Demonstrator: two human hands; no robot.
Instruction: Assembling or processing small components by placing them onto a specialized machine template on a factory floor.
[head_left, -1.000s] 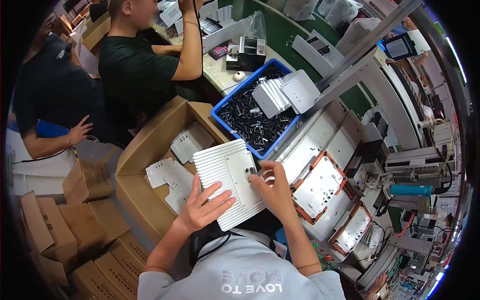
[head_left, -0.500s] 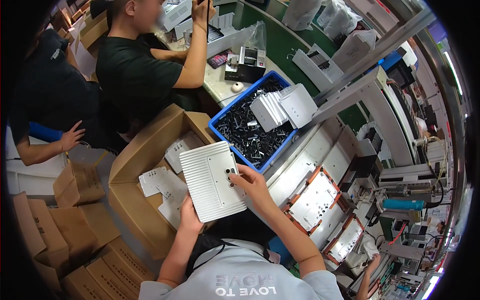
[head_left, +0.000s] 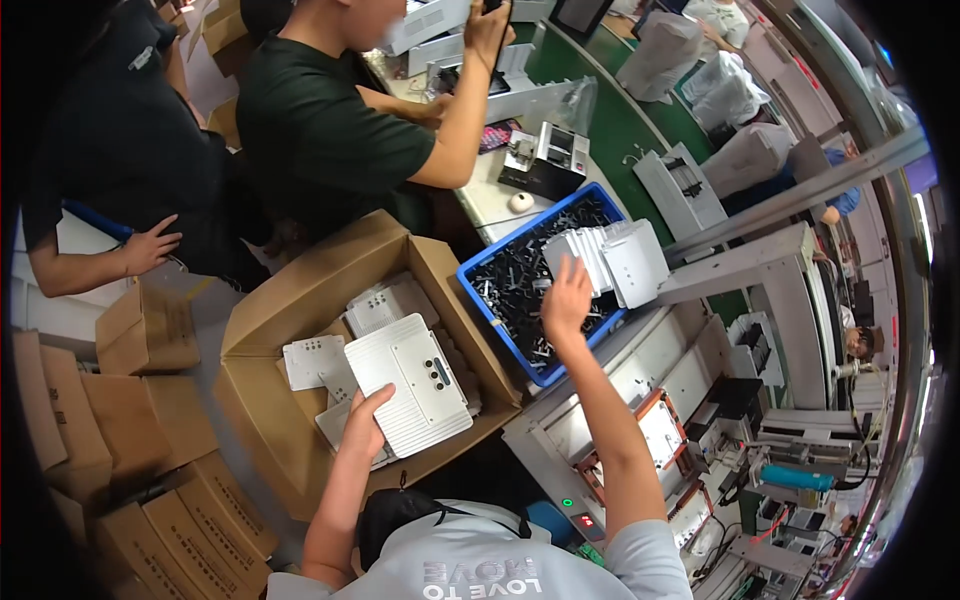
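My left hand [head_left: 366, 424] grips the lower left edge of a white ribbed metal panel [head_left: 405, 395], thumb on top. The panel has a flat middle strip with dark round holes and a dark slot, and it is tilted over the open cardboard box [head_left: 290, 285]. Above the blue bin [head_left: 500, 352] my right hand [head_left: 566, 302] reaches out with fingers apart, beside a stack of white plates [head_left: 637, 268]. Whether the fingertips touch the stack is hard to tell. Many small black parts [head_left: 510, 285] fill the bin under the hand.
More white plates [head_left: 312, 362] lie inside the cardboard box. A co-worker in a dark shirt [head_left: 310, 130] stands at the bench, near a small black machine [head_left: 545, 160]. Right of me is a machine with an orange-edged fixture [head_left: 660, 430]. Folded cartons [head_left: 190, 530] stand at lower left.
My right hand has left the panel and moved up and right over the blue bin. The panel, now in my left hand alone, sits slightly lower. The view has shifted.
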